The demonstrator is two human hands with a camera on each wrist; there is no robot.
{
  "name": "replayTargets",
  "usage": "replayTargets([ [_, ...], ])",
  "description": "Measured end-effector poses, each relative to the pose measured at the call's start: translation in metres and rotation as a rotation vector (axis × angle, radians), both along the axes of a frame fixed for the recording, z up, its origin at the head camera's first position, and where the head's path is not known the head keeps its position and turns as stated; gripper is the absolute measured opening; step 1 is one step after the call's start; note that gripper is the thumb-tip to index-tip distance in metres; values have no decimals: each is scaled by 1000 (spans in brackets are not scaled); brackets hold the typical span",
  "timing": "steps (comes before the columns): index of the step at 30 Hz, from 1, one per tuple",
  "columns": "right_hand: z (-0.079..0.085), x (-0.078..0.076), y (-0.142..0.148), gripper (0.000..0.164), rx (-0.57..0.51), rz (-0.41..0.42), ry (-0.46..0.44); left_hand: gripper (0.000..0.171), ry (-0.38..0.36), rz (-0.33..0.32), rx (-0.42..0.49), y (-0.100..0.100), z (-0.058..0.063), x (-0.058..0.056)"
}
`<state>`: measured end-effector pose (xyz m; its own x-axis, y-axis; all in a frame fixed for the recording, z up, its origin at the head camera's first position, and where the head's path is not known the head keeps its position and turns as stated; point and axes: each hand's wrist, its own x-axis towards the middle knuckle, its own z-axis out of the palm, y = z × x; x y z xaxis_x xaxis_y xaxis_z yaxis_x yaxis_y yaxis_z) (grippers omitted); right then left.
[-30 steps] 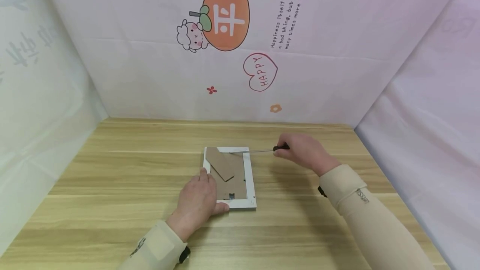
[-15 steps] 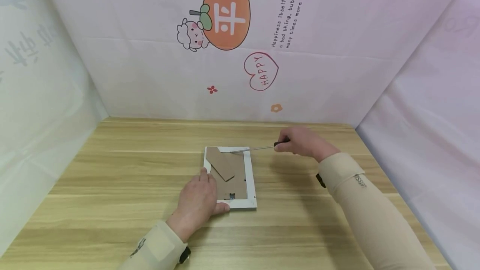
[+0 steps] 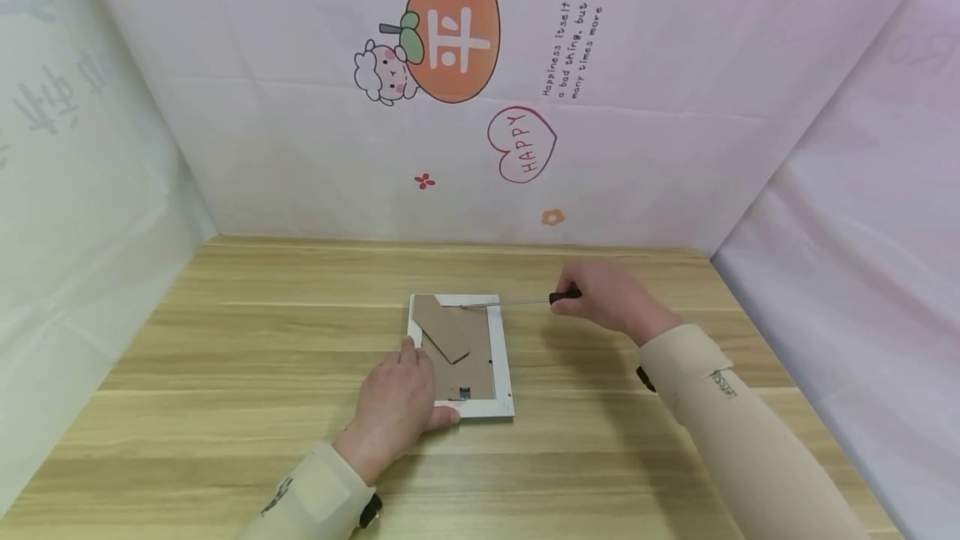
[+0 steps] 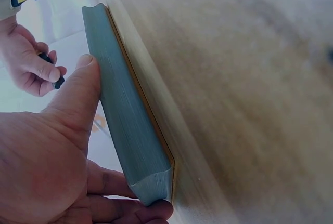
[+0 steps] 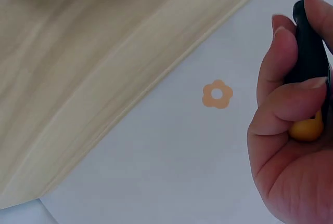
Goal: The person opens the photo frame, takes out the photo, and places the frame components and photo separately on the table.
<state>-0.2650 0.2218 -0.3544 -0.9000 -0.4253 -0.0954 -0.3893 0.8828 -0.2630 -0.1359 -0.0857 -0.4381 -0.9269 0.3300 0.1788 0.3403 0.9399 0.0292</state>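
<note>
A white picture frame [image 3: 502, 369] lies face down on the wooden table, its brown backing board [image 3: 474, 332] and slanted easel leg [image 3: 442, 330] showing. My left hand [image 3: 396, 402] grips its near left corner, the thumb along the near edge and the fingers at the left side. In the left wrist view the frame's edge [image 4: 122, 99] looks blue-grey between thumb and fingers. My right hand [image 3: 609, 298] holds a screwdriver [image 3: 564, 296] by its black handle. Yellow shows at the handle's butt [image 5: 307, 129] in the right wrist view. Its thin shaft reaches left to the backing's far edge.
The wooden table [image 3: 247, 340] meets a white printed cloth [image 3: 315, 157] behind it. More white cloth hangs at the left and right sides. A small metal hanger [image 3: 464, 393] sits on the backing near the frame's near edge.
My right hand rose slightly with the screwdriver, tilting the shaft, then came down again to nearly level. The left hand and the picture frame have stayed in place.
</note>
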Motion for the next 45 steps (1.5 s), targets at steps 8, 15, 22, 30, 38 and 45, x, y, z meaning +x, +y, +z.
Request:
replayTargets([
  [8,-9,16,-1,21,2,-21,47,100,-1,5,5,0,-1,0],
  [15,-8,18,-3,17,27,-22,120,100,-6,-2,-6,0,0,0],
  [22,-4,17,-8,14,49,-12,208,101,-37,-8,10,-1,1,0],
  [30,17,11,-22,16,113,3,216,100,-27,-3,-5,0,1,-1],
  [38,37,-1,-33,19,202,21,152,99,-47,2,-14,0,1,-2],
  [45,46,-13,-38,18,247,31,96,102,-25,-1,-32,0,0,-1],
])
